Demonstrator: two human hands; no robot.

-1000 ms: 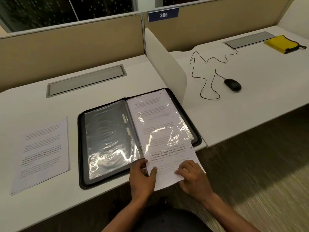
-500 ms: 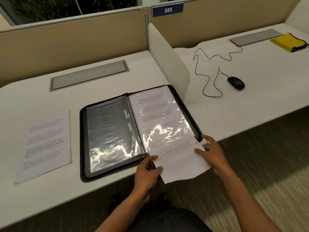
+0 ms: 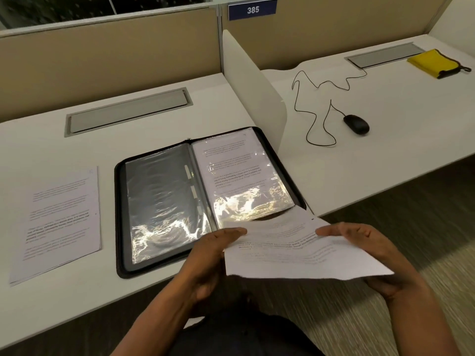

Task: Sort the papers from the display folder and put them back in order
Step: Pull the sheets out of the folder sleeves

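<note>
A black display folder [image 3: 120,227] lies open on the white desk [image 3: 77,291]. Its left sleeve [image 3: 162,201] looks empty; the right sleeve holds a printed page [image 3: 236,170]. A loose printed sheet [image 3: 290,255] is out of the folder, held in the air past the desk's front edge. My left hand [image 3: 210,255] pinches its left edge, thumb on top. My right hand [image 3: 367,255] holds its right side, thumb on top and fingers underneath. A pile of printed papers [image 3: 59,222] lies flat on the desk left of the folder.
A white divider panel [image 3: 252,83] stands just behind the folder's right side. On the neighbouring desk lie a black wired mouse [image 3: 356,124] and a yellow pouch [image 3: 434,62]. A grey cable hatch [image 3: 128,111] sits at the back of my desk. Carpet floor lies below right.
The sheet has come fully out of the right sleeve and been lifted toward me. My right hand shifted from the sheet's bottom to its right side, and my left hand followed along its left edge.
</note>
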